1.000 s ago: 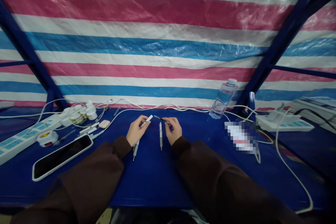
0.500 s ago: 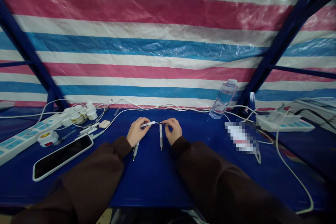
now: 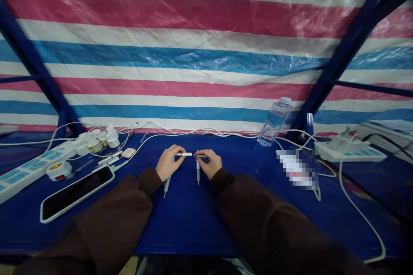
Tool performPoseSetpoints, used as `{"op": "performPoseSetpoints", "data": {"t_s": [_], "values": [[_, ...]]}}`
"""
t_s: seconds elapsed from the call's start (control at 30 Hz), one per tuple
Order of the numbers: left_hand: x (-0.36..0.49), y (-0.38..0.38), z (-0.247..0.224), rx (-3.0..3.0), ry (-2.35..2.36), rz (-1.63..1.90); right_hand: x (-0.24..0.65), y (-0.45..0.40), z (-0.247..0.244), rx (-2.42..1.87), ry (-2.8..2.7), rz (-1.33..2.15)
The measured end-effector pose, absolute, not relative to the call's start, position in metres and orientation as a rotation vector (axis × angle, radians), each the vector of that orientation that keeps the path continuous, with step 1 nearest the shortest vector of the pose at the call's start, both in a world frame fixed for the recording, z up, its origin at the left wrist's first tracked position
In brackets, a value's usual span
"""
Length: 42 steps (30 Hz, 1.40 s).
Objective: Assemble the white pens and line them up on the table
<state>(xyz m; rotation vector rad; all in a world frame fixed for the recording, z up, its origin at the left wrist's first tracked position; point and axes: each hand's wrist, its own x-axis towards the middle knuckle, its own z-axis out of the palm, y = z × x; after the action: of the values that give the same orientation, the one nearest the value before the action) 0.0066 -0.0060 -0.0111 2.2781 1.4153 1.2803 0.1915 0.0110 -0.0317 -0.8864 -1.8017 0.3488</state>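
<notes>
My left hand (image 3: pixel 167 164) is closed, pinching the white barrel of a pen (image 3: pixel 186 154) that points to the right. Opposite it, my right hand (image 3: pixel 211 163) holds a dark grey pen part (image 3: pixel 201 156) between thumb and fingers. The two pieces lie in one line, end to end; whether they are joined I cannot tell. Below my right fingertips a white-and-grey pen (image 3: pixel 198 175) lies upright in view on the table, its upper end partly covered. Another pen (image 3: pixel 166 187) rests beside my left wrist, partly hidden by the hand.
On the left are a phone (image 3: pixel 77 193), a power strip (image 3: pixel 38 167), plugs and more pens (image 3: pixel 108 160). A water bottle (image 3: pixel 274 122) stands at the back right, near a blurred packet (image 3: pixel 297 169) and another power strip (image 3: pixel 351 151). White cables run along the back edge.
The white barrel has turned from a slant to nearly level. My right hand has shifted slightly left and down, showing more of the grey part, now lined up with the barrel.
</notes>
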Motion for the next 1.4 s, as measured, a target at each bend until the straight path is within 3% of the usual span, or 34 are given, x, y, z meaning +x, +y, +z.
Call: {"op": "performPoseSetpoints", "data": {"t_s": [0.63,1.03,1.4], "values": [[0.005,-0.005,-0.012,2.349,1.371,1.184,0.192,0.014,-0.033,-0.844,-1.903,0.312],[0.004,-0.002,-0.013,2.383,1.409,1.224,0.191,0.008,-0.027,-1.051,-2.046,0.295],[0.002,-0.004,-0.013,2.206,1.522,1.343,0.193,0.007,-0.025,-1.198,-1.777,0.425]]}}
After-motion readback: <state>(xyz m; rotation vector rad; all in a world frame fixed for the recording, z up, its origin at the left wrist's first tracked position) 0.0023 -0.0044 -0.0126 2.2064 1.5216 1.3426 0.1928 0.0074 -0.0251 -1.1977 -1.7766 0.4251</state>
